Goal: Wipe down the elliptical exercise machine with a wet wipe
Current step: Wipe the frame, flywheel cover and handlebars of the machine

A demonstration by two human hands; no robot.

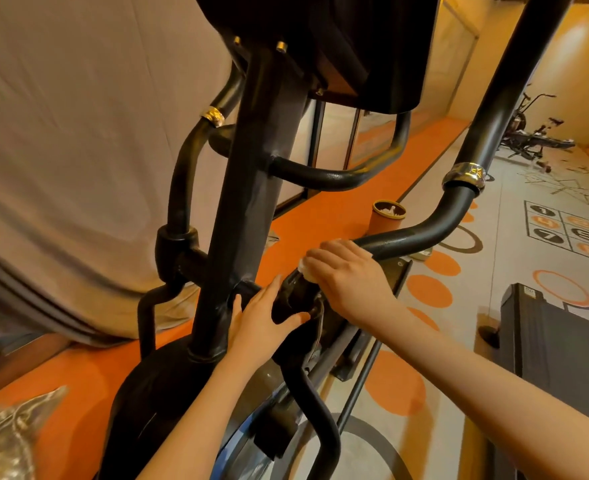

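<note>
Just right of the central post [248, 188], the right hand [348, 275] clamps the wet wipe [305, 268] onto the arm pivot [296, 299] to scrub it, while the left hand [262, 320], fingers straight, braces the joint.

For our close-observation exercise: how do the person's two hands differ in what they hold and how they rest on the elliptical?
1. The right hand grips a white wet wipe; the left hand holds nothing.
2. The right hand's fingers curl over the lower end of the swing-arm handle; the left hand's fingers lie straight against the pivot joint.

Both are bare and touch the black elliptical frame.
</note>
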